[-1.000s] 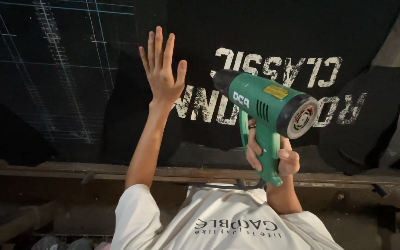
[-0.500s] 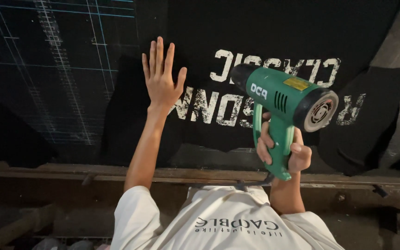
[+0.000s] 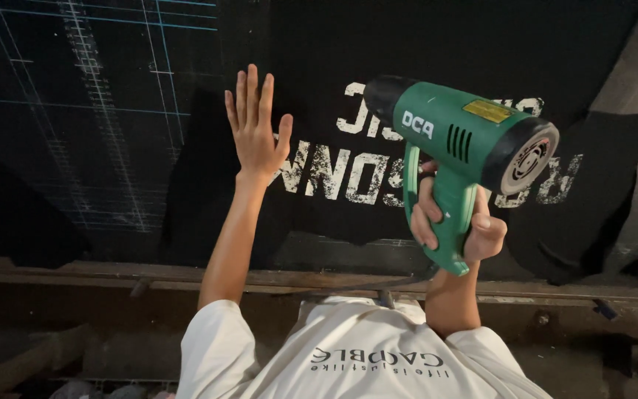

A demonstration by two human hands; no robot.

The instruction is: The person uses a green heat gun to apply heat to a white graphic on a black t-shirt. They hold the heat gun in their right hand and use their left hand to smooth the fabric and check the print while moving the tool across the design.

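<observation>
Two bare hands work over a black shirt (image 3: 437,66) spread flat on a dark table (image 3: 75,111) marked with thin blue grid lines. The right hand (image 3: 452,222) is clenched around the pistol grip of a green heat gun (image 3: 467,140), fingers wrapped at the front of the handle. The gun's black nozzle points toward the far left, over white distressed lettering (image 3: 334,174) printed on the shirt; its round vented rear faces the near right. The left hand (image 3: 254,125) is released, holding nothing, its fingers straight and together and its palm laid flat on the shirt just left of the lettering. The gun looks like a rigid plastic tool of moderate weight, top-heavy above the grip, so the handle is the natural place to hold it; the nozzle end is probably hot and best left untouched. The shirt looks light, soft and limp, likely to wrinkle or slide unless pressed flat, as the open palm appears to be doing. The gun sits to the right of the flat hand, well apart from it. A wooden table edge (image 3: 112,270) runs across the near side, and the person's white shirt (image 3: 348,347) fills the bottom of the view.
</observation>
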